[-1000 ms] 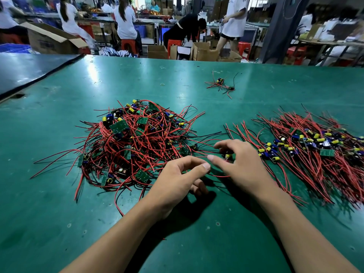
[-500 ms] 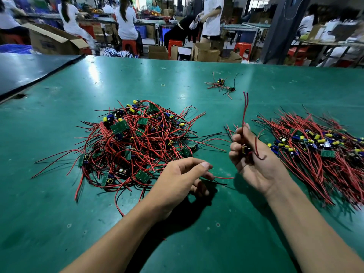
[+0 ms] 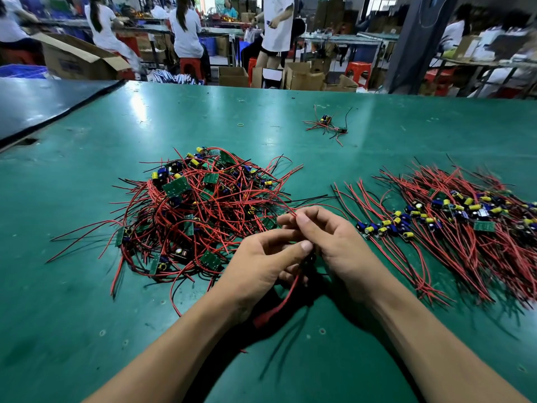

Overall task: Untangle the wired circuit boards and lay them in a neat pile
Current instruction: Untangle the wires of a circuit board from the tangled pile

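Jointly, hands [image 3: 261,266] pinch wires [image 3: 291,290] (beside tangle [image 3: 203,205]).

no legible text, blue print on cardboard box [image 3: 76,63] blurred

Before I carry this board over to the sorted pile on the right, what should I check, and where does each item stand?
1. Left hand holds the red wires that hang below it: ok.
2. Right hand pinches a red strand at its fingertips: ok.
3. Red strand is free of the tangled pile: cannot tell, it meets the pile's edge.
4. Circuit board is seated in the hands: cannot tell, the fingers hide it.
5. Neat pile has its wires lying roughly parallel, ready for another board: ok.
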`<control>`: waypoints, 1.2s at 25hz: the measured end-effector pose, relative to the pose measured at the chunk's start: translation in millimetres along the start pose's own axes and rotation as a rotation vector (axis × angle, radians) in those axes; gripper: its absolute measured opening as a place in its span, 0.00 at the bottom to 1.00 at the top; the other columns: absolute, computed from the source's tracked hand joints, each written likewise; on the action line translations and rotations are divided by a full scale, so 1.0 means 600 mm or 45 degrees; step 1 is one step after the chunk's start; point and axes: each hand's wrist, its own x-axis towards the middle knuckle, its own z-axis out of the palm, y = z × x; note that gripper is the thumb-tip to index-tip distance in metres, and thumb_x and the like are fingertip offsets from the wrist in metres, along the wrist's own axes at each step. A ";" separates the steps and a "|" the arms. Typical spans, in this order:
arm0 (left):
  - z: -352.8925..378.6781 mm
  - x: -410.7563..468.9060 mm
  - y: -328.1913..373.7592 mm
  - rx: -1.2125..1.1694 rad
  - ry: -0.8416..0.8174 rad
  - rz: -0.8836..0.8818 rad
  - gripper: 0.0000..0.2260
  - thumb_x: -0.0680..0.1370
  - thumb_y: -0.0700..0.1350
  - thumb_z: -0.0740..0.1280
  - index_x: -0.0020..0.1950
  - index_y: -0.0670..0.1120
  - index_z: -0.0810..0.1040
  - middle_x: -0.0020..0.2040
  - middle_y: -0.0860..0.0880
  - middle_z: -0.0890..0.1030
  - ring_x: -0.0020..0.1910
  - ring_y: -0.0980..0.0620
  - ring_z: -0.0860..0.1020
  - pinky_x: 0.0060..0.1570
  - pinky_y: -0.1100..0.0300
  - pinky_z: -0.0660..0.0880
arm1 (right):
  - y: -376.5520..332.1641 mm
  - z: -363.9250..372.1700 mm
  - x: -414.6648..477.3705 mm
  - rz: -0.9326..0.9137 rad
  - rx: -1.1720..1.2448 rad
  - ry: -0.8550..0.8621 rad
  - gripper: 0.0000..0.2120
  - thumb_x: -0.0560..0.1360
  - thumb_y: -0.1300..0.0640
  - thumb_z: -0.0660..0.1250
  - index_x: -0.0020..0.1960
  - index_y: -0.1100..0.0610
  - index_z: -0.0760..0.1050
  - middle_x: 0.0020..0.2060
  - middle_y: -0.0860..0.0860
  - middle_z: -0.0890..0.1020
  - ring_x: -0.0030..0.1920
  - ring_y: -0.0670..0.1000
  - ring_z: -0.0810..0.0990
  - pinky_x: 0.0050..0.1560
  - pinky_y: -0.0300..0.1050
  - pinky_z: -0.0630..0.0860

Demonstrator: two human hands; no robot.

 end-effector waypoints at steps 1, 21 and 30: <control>0.000 0.000 -0.001 0.005 0.010 0.005 0.13 0.70 0.43 0.73 0.52 0.41 0.84 0.38 0.43 0.80 0.28 0.51 0.76 0.29 0.62 0.75 | -0.003 -0.011 0.000 -0.023 -0.038 -0.022 0.08 0.73 0.53 0.72 0.49 0.56 0.81 0.55 0.57 0.85 0.47 0.54 0.82 0.44 0.48 0.82; 0.004 -0.005 0.004 0.313 0.038 0.002 0.10 0.79 0.47 0.67 0.44 0.43 0.84 0.34 0.48 0.78 0.29 0.52 0.72 0.31 0.64 0.69 | -0.015 -0.028 0.001 0.057 -0.324 0.127 0.17 0.68 0.41 0.74 0.37 0.56 0.82 0.29 0.53 0.79 0.31 0.51 0.73 0.34 0.41 0.68; 0.008 -0.009 -0.001 0.250 0.044 0.000 0.08 0.79 0.44 0.67 0.44 0.42 0.84 0.36 0.42 0.84 0.33 0.45 0.81 0.41 0.51 0.77 | -0.011 -0.029 -0.001 0.192 -0.181 0.071 0.16 0.69 0.43 0.75 0.37 0.57 0.81 0.29 0.55 0.77 0.24 0.51 0.75 0.27 0.42 0.76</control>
